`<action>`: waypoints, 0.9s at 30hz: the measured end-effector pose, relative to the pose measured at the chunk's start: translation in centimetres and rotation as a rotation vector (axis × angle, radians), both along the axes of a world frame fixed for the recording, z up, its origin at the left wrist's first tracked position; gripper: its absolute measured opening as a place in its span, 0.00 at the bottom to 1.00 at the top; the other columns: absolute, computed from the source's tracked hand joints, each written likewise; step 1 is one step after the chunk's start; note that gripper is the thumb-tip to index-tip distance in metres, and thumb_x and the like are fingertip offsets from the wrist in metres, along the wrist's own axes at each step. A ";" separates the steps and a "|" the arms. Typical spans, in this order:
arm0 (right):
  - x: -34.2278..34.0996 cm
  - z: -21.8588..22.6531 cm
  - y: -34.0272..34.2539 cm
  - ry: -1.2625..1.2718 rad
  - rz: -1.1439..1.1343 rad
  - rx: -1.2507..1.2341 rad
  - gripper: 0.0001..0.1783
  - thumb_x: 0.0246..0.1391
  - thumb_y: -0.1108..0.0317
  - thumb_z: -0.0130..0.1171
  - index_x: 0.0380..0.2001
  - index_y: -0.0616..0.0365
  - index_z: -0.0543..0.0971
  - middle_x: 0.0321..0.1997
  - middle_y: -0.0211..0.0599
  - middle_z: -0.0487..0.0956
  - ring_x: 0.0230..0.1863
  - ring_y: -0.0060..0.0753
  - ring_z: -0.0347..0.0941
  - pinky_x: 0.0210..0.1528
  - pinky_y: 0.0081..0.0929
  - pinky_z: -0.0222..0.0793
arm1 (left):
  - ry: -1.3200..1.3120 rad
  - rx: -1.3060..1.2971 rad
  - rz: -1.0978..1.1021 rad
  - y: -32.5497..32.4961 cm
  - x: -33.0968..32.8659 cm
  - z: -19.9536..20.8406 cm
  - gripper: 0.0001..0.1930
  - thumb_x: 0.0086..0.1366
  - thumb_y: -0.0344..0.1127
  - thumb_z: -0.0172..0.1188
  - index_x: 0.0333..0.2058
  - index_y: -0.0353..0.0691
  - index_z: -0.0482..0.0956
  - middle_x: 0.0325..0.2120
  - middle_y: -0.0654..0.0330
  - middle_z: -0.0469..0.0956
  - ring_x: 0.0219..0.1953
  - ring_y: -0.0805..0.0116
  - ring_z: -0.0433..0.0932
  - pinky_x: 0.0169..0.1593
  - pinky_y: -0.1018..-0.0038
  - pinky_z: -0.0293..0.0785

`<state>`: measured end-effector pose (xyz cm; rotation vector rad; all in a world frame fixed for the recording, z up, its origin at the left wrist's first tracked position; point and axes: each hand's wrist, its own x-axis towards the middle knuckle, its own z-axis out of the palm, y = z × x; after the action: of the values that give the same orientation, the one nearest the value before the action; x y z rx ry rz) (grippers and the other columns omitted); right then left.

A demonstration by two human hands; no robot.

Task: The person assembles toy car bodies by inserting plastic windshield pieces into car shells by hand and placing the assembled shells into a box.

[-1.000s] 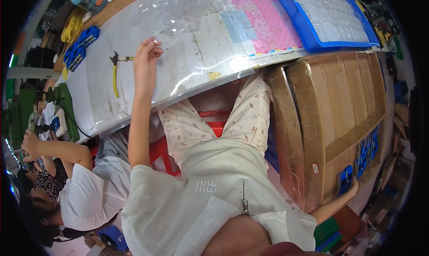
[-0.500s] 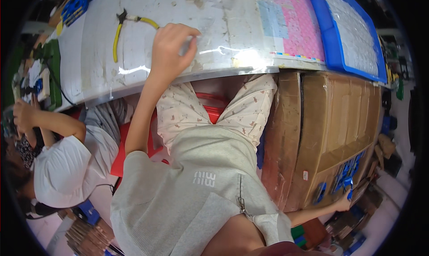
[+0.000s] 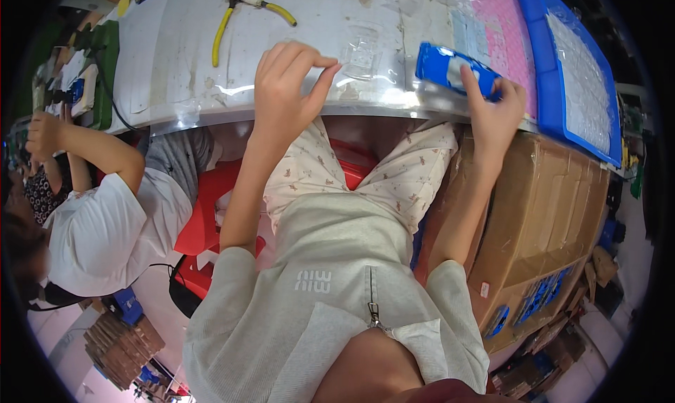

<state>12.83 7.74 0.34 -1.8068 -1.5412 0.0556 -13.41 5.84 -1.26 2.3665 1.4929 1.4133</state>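
Over the table's near edge, my left hand (image 3: 292,83) is closed, thumb and forefinger tips pinched together; anything between them is too small to make out. My right hand (image 3: 496,114) grips one end of a blue rectangular pack (image 3: 437,65) with a pale grey patch, holding it above the table's near edge, right of my left hand. A pair of cutting pliers (image 3: 223,36) with yellow handles lies spread on the table beyond my left hand. A small clear plastic piece (image 3: 362,51) seems to lie on the table between the hands.
A blue tray (image 3: 554,72) lined with bubble wrap stands at the table's right end, beside a pink sheet (image 3: 503,34). Below it is a cardboard box (image 3: 541,213) with several blue packs (image 3: 541,295). A co-worker (image 3: 105,227) in white sits at left, near a green mat (image 3: 105,76).
My right hand has come up from the cardboard box at lower right to the table, bringing a blue pack. My left hand stays pinched over the table; the whole view has shifted slightly.
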 end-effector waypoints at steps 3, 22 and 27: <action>-1.0 -1.5 1.7 -0.082 -0.077 -0.133 0.33 0.34 0.41 0.63 0.19 0.66 0.71 0.27 0.44 0.66 0.30 0.44 0.64 0.33 0.35 0.62 | 0.040 -0.123 -0.011 -1.8 -0.8 0.2 0.06 0.44 0.27 0.63 0.23 0.40 0.75 0.25 0.61 0.72 0.30 0.63 0.69 0.33 0.72 0.63; 1.8 -3.5 -1.2 0.172 0.228 0.163 0.29 0.33 0.55 0.70 0.35 0.64 0.72 0.31 0.37 0.73 0.32 0.35 0.70 0.36 0.29 0.66 | 0.211 -0.010 -0.494 -5.6 6.1 -6.3 0.13 0.47 0.26 0.56 0.36 0.36 0.76 0.37 0.59 0.75 0.41 0.62 0.75 0.42 0.72 0.71; 0.9 -0.7 -7.3 1.333 0.154 -0.023 0.33 0.59 0.44 0.31 0.49 0.62 0.66 0.34 0.45 0.72 0.27 0.34 0.72 0.29 0.27 0.71 | 0.112 -0.332 -0.664 -8.2 5.8 -5.3 0.13 0.46 0.25 0.58 0.34 0.36 0.78 0.34 0.59 0.76 0.39 0.63 0.76 0.40 0.72 0.73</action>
<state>13.70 0.39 -0.38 -1.1337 -0.6584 1.1014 -7.65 -2.34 -6.55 2.4033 0.7409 0.8183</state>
